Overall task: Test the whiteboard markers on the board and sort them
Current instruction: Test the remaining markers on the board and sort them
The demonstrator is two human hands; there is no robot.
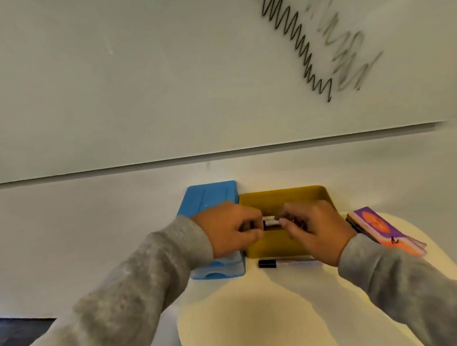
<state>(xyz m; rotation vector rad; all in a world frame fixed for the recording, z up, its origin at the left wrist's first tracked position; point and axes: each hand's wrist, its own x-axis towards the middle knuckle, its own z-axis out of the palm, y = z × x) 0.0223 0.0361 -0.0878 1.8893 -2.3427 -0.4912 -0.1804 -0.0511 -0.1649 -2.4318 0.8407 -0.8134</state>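
While your left hand pinches the black cap end and your right hand pinches the barrel, the marker lies left-right between both grips above the yellow bin; separating them likely means pulling along that axis.

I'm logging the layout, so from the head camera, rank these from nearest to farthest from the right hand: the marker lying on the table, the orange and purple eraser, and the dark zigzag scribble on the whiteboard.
From the right hand:
1. Marker lying on the table, just below the hand, in front of the yellow bin.
2. Orange and purple eraser, to its right on the table.
3. Dark zigzag scribble, high on the whiteboard, clearly farthest.
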